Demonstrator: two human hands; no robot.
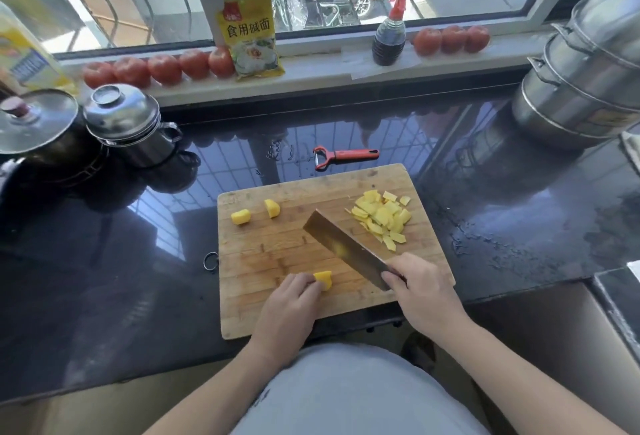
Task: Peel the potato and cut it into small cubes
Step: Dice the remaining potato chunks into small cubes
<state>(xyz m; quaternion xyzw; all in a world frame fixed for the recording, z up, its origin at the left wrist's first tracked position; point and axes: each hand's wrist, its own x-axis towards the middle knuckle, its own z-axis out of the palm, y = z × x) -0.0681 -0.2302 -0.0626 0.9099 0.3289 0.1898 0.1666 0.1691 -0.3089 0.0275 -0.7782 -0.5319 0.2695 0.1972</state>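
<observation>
A wooden cutting board (277, 244) lies on the dark countertop. My left hand (289, 310) holds a peeled yellow potato chunk (323, 279) down near the board's front edge. My right hand (420, 290) grips the handle of a cleaver (341, 245), whose blade slants across the board, apart from the held chunk. Two more potato chunks (240, 217) (272, 208) sit at the board's far left. A pile of cut potato pieces (382, 218) lies at the far right, just beyond the blade.
A red peeler (343, 155) lies on the counter behind the board. Steel pots (133, 129) stand at the left, a stacked steamer (585, 81) at the right. Tomatoes (162, 69), a yellow packet (251, 36) and a sauce bottle (389, 37) line the windowsill.
</observation>
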